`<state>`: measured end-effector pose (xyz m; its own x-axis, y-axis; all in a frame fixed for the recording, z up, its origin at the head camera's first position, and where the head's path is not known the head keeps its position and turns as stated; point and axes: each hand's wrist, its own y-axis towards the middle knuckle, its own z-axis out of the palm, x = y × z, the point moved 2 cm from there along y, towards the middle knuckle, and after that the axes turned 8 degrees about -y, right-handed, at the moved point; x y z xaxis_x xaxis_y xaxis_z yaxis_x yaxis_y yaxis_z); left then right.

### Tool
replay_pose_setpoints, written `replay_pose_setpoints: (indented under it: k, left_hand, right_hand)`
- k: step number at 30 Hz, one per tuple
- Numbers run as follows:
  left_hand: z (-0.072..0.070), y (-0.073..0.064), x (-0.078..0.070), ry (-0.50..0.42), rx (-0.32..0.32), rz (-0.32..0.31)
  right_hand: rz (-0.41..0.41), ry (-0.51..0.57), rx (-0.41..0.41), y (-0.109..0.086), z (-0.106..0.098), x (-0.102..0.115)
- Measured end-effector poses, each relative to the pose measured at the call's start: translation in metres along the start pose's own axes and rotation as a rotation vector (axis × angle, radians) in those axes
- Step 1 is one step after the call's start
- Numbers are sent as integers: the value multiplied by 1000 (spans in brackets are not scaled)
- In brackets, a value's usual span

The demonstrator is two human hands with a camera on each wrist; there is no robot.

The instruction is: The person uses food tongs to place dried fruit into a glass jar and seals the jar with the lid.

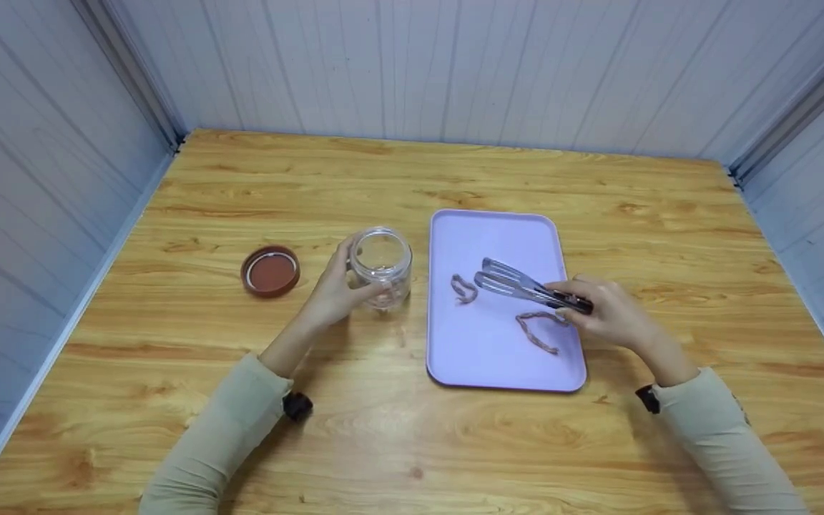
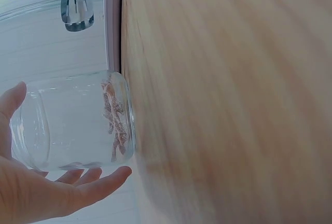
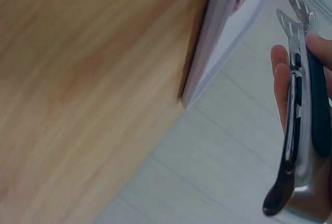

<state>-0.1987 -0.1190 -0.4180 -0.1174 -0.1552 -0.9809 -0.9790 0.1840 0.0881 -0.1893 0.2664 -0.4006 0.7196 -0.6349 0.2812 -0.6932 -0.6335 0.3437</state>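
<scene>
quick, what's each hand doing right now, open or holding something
Left hand: closed around the clear jar.
Right hand: closed on the tongs, holding them above the tray.

A small booth-like work station, the wider building impossible to tell. A bench (image 1: 412, 443) with a yellow-brown wood-grain top stood enclosed on 3 sides by pale, grooved wall panels (image 1: 412, 71), with grey strips (image 1: 133, 71) at 2 corners. A lilac tray (image 1: 469, 357), clear jar (image 1: 401, 279) and metal tongs (image 1: 508, 285) were kitchen-type wares.
</scene>
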Motion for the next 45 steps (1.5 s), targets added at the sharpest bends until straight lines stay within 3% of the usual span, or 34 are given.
replay_pose_setpoints:
  k: [10, 18, 23, 32, 39, 45]
  left_hand:
    - [0, -1, -1, 23, -3, -18]
    - [4, -13, -34, 21, 11, -38]
    - [5, -15, -41, 37, 0, -38]
    - [4, -12, -34, 22, 1, -32]
    - [0, 0, -1, 23, -11, -20]
    - [0, 0, 0, 17, -7, -19]
  right_hand:
    - [17, 32, 53, 3, 11, 3]
    - [25, 0, 56, 4, 17, 4]
    - [24, 12, 61, 5, 17, 5]
    - [-6, 33, 62, 6, 19, 6]
    - [-34, 32, 26, 5, 19, 6]
    - [-15, 93, 20, 2, 16, 5]
